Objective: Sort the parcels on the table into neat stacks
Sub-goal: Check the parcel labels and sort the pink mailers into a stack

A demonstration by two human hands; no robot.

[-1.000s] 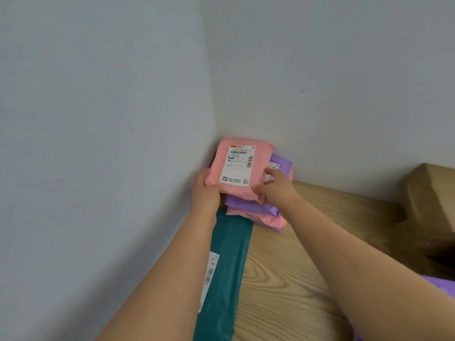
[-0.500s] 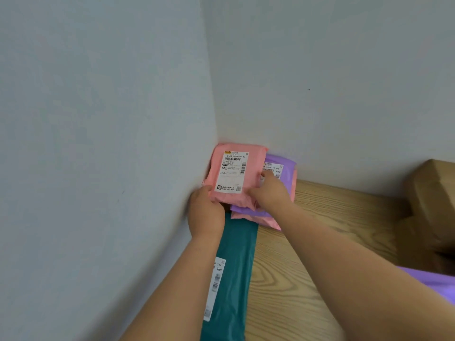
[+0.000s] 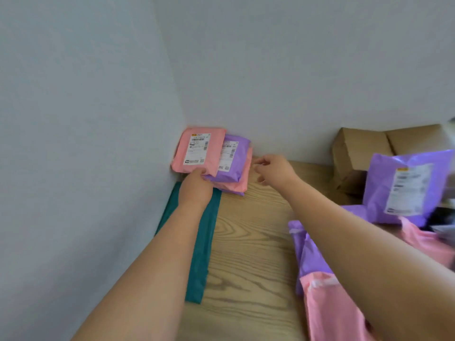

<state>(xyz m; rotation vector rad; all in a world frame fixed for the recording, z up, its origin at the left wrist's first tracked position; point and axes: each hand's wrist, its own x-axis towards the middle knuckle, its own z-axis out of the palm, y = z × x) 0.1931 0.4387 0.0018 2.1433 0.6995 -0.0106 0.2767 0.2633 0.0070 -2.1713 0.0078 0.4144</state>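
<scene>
Our right hand point(image 3: 275, 169) has come off the stack point(image 3: 242, 174), fingers point(image 3: 261, 160) loosely spread, holding nothing; our left hand point(image 3: 197, 187) pinches the near edge of the pink parcel point(image 3: 199, 151), thumb on top. That parcel tops the stack in the corner of the table point(image 3: 251, 242) against both walls point(image 3: 283, 94), over a purple parcel point(image 3: 234, 166), and a teal parcel point(image 3: 204, 254) lies under our left forearm.

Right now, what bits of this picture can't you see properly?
Head view:
- The label on the top pink parcel: print too small and blurred to read.
- The left hand: fingers hidden under that parcel's near edge.
- The teal parcel: partly covered by the left forearm.
- The right-side purple parcel: motion-blurred, label unreadable.
</scene>
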